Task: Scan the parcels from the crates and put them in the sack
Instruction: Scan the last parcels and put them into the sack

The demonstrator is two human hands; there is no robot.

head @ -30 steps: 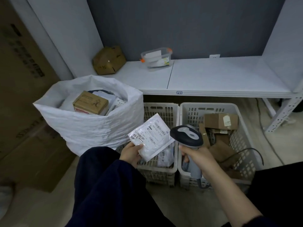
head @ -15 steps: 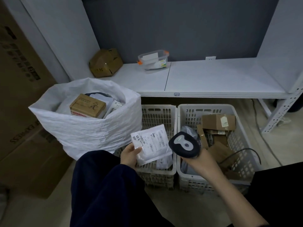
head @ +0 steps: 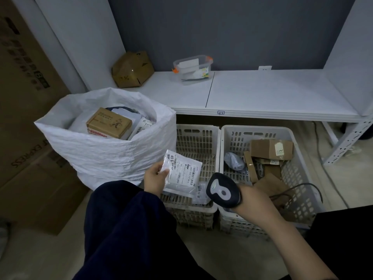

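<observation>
The left hand is hovering just beside the white woven sack, above the left crate, pinching a flat white labelled mailer by its edge; the right hand is gripping the barcode scanner. The sack is looking nearly full, so a tossed mailer risks sliding off the brown box on top, and the scanner's cable may be snagging crate parcels.

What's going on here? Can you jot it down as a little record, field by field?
left hand: holds a white labelled parcel over the left crate
right hand: grips the scanner
sack: open, brown box on top inside
right crate: cardboard parcels and a grey bag
shelf: crumpled box, clear tub
</observation>
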